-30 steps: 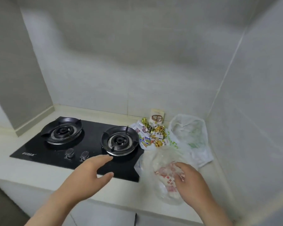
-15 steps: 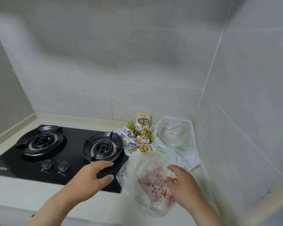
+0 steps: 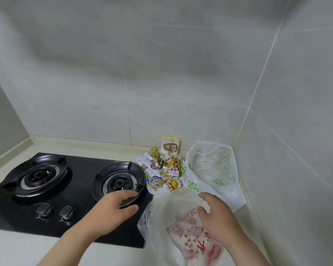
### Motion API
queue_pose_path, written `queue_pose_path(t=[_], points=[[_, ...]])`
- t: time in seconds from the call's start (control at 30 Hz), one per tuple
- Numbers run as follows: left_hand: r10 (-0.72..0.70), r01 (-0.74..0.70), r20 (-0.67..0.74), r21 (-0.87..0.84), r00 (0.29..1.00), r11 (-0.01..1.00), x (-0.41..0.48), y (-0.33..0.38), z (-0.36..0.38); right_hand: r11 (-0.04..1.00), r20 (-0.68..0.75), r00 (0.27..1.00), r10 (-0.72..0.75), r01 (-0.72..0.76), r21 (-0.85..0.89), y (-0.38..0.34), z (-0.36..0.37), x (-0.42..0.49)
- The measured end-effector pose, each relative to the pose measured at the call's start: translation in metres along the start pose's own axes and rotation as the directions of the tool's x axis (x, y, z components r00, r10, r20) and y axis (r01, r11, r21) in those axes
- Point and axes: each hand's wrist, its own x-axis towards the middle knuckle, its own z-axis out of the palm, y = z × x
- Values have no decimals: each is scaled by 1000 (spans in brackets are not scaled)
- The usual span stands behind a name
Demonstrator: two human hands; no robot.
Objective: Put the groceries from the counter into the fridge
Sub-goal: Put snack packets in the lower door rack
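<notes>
- The left hand (image 3: 112,210) is released: its fingers are loosely extended with the thumb set apart, and it holds nothing.
- It is over the front edge of the right burner (image 3: 119,179) of the black gas hob (image 3: 75,167). Whether it touches the hob cannot be told.
- The right hand (image 3: 217,217) lies on the clear plastic bag with red print (image 3: 183,233). Forefinger and thumb are bent and spread over the pale contents at the top of the bag.
- Whether those fingers actually grasp the plastic or only rest on it cannot be told.
- That bag sits on the pale counter (image 3: 17,250) just right of the hob's front corner. It lies between the two hands, under the right one and near the left thumb but apart from it.
- Behind the bag, beyond both hands, lies a heap of small snack packets (image 3: 167,170), touching the rim of the right burner.
- A small beige carton (image 3: 170,145) stands upright at the back of the heap, against the tiled wall (image 3: 161,73).
- A white bag with green print (image 3: 213,166) fills the corner to the right of the packets, beyond the right hand's fingertips.
- Two round knobs (image 3: 55,211) sit at the hob's front, left of the left hand.
</notes>
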Motion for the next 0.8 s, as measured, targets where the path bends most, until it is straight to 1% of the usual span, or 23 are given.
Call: queue_pose_path(t=[0.17, 0.3, 0.43, 0.63, 0.7, 0.8], points=[[1, -1, 21, -30, 1000, 1000, 53, -18, -15, 997, 3, 998, 57, -57, -45, -13, 1, 45], [36, -35, 28, -18, 999, 999, 103, -42, -25, 997, -31, 998, 62, -63, -45, -22, 11, 85], [-11, 13, 25, -87, 1000, 996, 149, -56, -29, 996, 6, 996, 94, -94, 11, -30, 21, 119], [-16, 23, 42, -173, 999, 985, 210, -50, -38, 993, 42, 994, 98, -101, 57, -43, 32, 171], [-27, 32, 31, -200, 999, 979, 233, -53, -38, 991, 52, 995, 86, -91, 99, -44, 33, 190], [-20, 32, 51, -233, 999, 972, 261, -60, -37, 984, 67, 994, 88, -97, 149, -44, 34, 220]])
